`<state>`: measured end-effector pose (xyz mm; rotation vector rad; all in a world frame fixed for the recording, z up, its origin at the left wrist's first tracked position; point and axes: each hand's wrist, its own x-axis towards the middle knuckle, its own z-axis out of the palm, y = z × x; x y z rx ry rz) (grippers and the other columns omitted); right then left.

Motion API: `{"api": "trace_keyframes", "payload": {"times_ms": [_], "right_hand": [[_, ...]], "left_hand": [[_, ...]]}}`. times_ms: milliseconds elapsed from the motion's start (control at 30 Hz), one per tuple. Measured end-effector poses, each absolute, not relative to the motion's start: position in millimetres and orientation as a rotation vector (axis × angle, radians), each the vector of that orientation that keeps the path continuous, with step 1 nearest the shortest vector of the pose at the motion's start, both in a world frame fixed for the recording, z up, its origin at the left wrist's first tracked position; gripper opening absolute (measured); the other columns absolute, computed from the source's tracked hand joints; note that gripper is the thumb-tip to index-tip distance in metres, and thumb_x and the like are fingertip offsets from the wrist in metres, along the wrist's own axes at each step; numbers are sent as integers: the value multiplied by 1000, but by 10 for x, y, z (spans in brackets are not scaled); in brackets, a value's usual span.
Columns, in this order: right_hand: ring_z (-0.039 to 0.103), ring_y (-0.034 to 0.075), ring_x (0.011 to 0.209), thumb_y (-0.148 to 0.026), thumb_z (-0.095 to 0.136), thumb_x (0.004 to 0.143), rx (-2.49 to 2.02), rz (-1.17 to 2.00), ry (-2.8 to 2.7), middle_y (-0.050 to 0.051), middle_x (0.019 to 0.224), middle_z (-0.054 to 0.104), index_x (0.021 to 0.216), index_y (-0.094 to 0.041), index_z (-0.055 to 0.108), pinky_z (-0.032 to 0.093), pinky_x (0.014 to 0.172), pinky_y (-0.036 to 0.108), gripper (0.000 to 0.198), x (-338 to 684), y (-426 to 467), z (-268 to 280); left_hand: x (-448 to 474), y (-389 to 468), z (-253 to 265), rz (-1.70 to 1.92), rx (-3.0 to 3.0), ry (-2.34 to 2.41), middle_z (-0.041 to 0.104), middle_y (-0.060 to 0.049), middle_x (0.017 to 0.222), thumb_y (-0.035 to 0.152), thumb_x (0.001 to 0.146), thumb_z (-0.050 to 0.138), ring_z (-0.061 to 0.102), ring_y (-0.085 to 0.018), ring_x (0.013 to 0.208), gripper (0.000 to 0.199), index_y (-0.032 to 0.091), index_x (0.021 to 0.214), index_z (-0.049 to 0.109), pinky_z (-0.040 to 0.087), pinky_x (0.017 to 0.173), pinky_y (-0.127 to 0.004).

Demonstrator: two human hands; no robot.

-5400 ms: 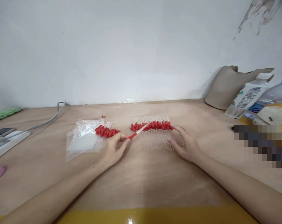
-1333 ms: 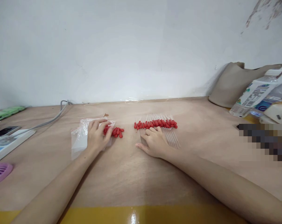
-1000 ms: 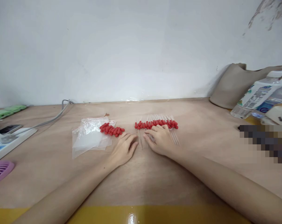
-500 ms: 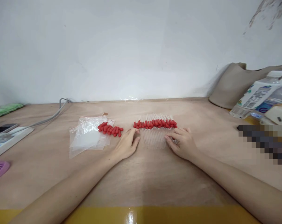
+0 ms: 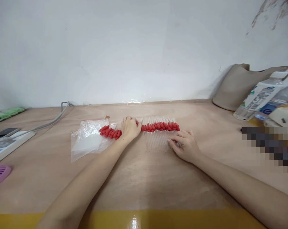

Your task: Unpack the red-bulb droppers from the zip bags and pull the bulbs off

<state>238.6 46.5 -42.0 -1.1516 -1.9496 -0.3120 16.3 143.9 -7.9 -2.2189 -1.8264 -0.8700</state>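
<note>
Where the tabletop (image 5: 144, 181) meets the lower edge of the frame: a yellow strip (image 5: 106, 218) runs along it.
Right hand (image 5: 185, 146): right of centre, well apart from its partner; thumb and fingers curve at the tubes' right edge, and whether they grip anything cannot be told.
Transparent tubes (image 5: 155, 143): centre, side by side in a flat layer, ends showing above and below the red band.
Plastic bags (image 5: 89, 141): left of centre, flat and overlapping.
Loose red bulbs (image 5: 108, 132): clustered partly over the bags; no tubes show on these, so they appear to be the unfitted remainder.
Row of red bulbs (image 5: 159, 126): centre, across the tube layer; apparently already fitted, though single joints are too small to confirm.
Left hand (image 5: 131, 128): between cluster and row, back uppermost; its grasp is hidden.
White wall (image 5: 134, 63): upper frame, behind everything.
</note>
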Motion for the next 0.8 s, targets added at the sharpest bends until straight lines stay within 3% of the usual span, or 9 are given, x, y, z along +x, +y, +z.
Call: {"api": "trace_keyframes", "payload": {"times_ms": [100,200,300,400,600,800], "right_hand": [[46,11,58,-26,51,81,-1139,-314,-1930,-1,59,52,66,-19,63,29,68,31,20,2397,477,-426],[52,15,71,-25,52,80,-1132,-337,-1879,4,76,57,87,-20,65,34,71,32,15,2395,473,-418],[53,20,91,-30,55,78,-1111,-374,-1849,12,105,55,110,-18,57,38,77,36,34,2358,439,-381],[48,24,107,-36,56,77,-1042,-384,-1975,14,120,49,121,-18,48,38,86,40,48,2288,383,-324],[42,24,118,-40,50,82,-903,-370,-2279,10,126,50,123,-20,47,25,101,48,46,2117,331,-281],[51,21,109,-32,50,84,-834,-380,-2275,4,105,64,107,-20,59,24,102,49,27,1986,365,-328]], "left_hand": [[75,1361,-26,-961,-2171,-1878,55,-10,83,36,80,48,49,-27,91,25,16,70,60,41,78,-41],[-106,1144,15,-1050,-2262,-1784,57,-5,83,35,83,47,52,-21,88,22,18,76,58,43,77,-33],[-316,856,-36,-1156,-2604,-1500,58,-1,76,34,85,46,54,-15,73,18,18,81,54,44,66,-27],[-439,607,-148,-1125,-2744,-1342,59,-1,77,29,85,47,55,-13,70,12,18,85,53,44,63,-25],[-365,403,-222,-1175,-2807,-1037,63,-2,84,20,84,50,60,-12,77,4,19,85,54,48,67,-23],[-313,397,-243,-1204,-2848,-889,63,-3,85,16,84,51,61,-11,78,5,18,80,53,50,67,-21]]}}
